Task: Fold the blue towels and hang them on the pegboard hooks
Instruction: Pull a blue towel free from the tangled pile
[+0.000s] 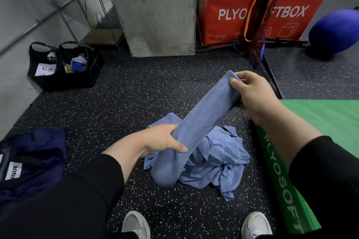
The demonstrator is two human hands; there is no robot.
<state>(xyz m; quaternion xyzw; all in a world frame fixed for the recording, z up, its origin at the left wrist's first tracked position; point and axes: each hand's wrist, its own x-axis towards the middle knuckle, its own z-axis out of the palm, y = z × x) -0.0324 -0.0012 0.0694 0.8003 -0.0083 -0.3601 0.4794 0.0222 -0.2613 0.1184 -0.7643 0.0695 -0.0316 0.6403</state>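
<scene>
Blue terry cloth forms the folded towel (206, 114), which is held clear of the floor (116, 103) as a long narrow band, slanting from lower left to upper right. The material is judged to be light, soft and limp, with a nap that gives good friction; it will sag wherever it is unsupported, so hold is best taken at the two ends or along a folded edge.

The left hand (163, 138) is wrapped around the lower part of the band, fingers over and thumb across the front; the end below it hangs free. The right hand (252, 93) pinches the upper end between thumb and curled fingers.

A heap of unfolded blue towels (219, 163) lies on the floor directly below, near the green plyo box (314, 120) edge. No pegboard is in view.
</scene>
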